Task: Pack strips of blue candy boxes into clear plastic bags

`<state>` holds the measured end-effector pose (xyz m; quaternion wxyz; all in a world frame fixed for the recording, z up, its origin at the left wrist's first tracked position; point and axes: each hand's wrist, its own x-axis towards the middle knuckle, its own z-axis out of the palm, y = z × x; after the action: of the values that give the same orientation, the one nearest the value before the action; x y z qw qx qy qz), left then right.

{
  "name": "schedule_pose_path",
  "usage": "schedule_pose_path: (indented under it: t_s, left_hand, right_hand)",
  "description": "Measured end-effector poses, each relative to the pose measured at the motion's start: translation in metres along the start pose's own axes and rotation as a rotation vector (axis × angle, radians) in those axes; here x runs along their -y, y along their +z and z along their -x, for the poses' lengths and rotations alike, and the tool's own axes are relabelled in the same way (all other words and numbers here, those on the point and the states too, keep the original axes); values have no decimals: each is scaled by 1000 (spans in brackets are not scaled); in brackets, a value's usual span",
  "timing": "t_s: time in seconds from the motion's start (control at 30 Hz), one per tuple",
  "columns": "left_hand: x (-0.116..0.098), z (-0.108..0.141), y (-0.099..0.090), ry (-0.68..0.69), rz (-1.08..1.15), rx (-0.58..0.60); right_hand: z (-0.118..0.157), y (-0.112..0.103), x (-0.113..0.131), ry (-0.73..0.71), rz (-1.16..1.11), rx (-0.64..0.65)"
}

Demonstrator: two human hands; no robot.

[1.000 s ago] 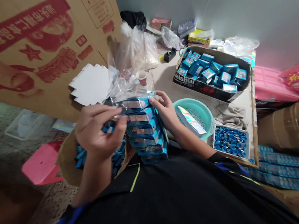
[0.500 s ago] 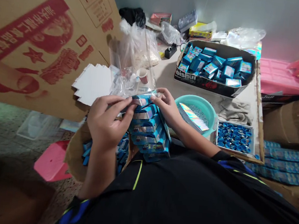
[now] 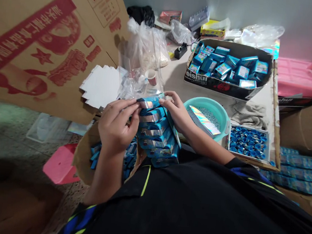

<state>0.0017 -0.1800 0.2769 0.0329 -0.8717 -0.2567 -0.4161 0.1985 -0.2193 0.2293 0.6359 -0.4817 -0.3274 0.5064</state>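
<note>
A stack of shiny blue packets (image 3: 154, 130), overlapping in a hanging strip, rests against the dark shirt front. My left hand (image 3: 120, 122) pinches the left end of the top packet between bent fingers and thumb. At the opposite end, my right hand (image 3: 177, 110) grips the same stack's upper right corner, thumb on top. Clear plastic film (image 3: 150, 64) rises above the top packet; where it joins the stack is hard to make out. Below my left wrist, a cardboard carton (image 3: 82, 157) holds many loose blue pieces.
On the table, a black box (image 3: 204, 84) is filled with blue small boxes. Nearer stand a turquoise basin (image 3: 225, 117) with small pieces and a white tray (image 3: 269, 147) of blue caps. A large cardboard box (image 3: 98, 31) rises left, above a pink stool (image 3: 60, 164).
The whole view has shifted slightly, with the surroundings sliding to the right. Both hands keep their hold on the packet stack, and the fingers have moved only a little.
</note>
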Motion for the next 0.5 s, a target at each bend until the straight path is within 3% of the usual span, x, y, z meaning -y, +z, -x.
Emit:
schedule_pose_path:
  t_s: [0.3, 0.5]
  left_hand:
    - [-2, 5, -8, 9, -59, 58]
    - [6, 18, -4, 86, -52, 1]
  right_hand:
    - [5, -1, -9, -7, -10, -26]
    - [9, 3, -10, -19, -49, -10]
